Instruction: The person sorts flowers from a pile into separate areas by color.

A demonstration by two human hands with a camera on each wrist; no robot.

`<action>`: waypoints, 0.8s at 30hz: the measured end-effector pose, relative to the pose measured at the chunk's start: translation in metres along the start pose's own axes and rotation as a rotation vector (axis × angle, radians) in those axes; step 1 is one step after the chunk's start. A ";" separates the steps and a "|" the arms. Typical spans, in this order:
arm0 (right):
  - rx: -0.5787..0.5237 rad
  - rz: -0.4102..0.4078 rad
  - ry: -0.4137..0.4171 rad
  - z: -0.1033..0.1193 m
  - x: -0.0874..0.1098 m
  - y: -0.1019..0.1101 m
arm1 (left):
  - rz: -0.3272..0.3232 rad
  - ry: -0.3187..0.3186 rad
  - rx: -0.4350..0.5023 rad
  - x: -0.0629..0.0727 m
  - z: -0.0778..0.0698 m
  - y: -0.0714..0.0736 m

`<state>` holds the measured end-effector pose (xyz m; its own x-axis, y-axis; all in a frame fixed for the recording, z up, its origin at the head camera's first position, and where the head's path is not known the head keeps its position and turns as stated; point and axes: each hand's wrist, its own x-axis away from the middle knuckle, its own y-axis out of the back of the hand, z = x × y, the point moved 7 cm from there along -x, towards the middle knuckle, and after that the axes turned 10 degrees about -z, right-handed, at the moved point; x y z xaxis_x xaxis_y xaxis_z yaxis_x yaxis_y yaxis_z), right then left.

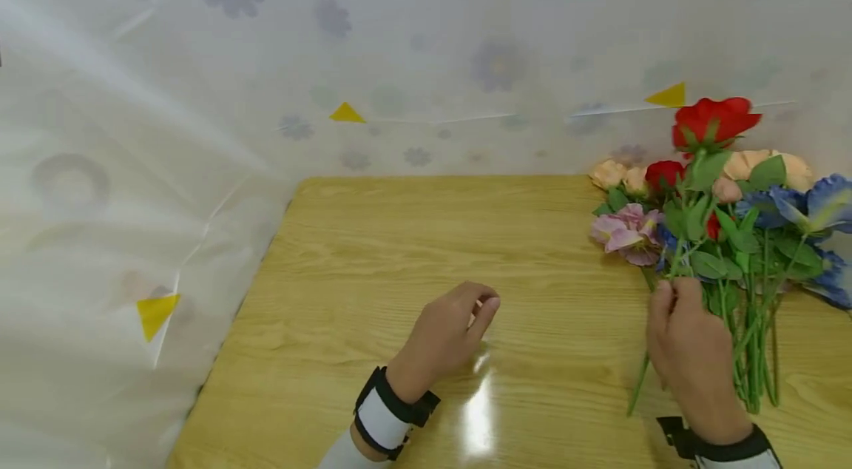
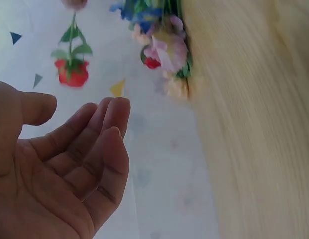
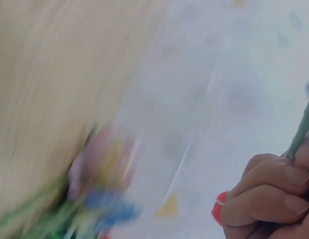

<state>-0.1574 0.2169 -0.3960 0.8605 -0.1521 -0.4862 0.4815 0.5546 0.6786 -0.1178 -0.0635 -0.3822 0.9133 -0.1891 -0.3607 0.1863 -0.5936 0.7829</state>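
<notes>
My right hand grips the green stem of a red rose, whose bloom points toward the far side and whose stem end sticks out below the fist. In the right wrist view the curled fingers wrap the stem, with a bit of red petal behind them. Beneath and beside that hand lies a bunch of flowers with pink-purple, blue, peach and red blooms. My left hand hovers over the table's middle, fingers loosely bent, palm holding nothing in the left wrist view.
The wooden table has its far edge against a pale flower-printed sheet, which also hangs along the left side. Yellow triangles mark the sheet. The bunch's green stems point toward the near edge at right.
</notes>
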 end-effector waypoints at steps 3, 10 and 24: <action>-0.092 -0.016 0.184 0.042 0.016 -0.014 | 0.093 0.103 0.205 -0.002 -0.012 -0.012; -0.229 0.018 0.475 0.116 0.053 -0.039 | 0.022 0.214 0.507 -0.010 -0.028 -0.023; 0.125 0.175 0.075 0.003 0.003 -0.011 | -0.389 0.468 0.497 0.014 0.060 0.038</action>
<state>-0.1597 0.2076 -0.4031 0.9203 0.0010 -0.3911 0.3467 0.4607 0.8170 -0.1198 -0.1354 -0.3876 0.8939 0.3875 -0.2253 0.4409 -0.8508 0.2860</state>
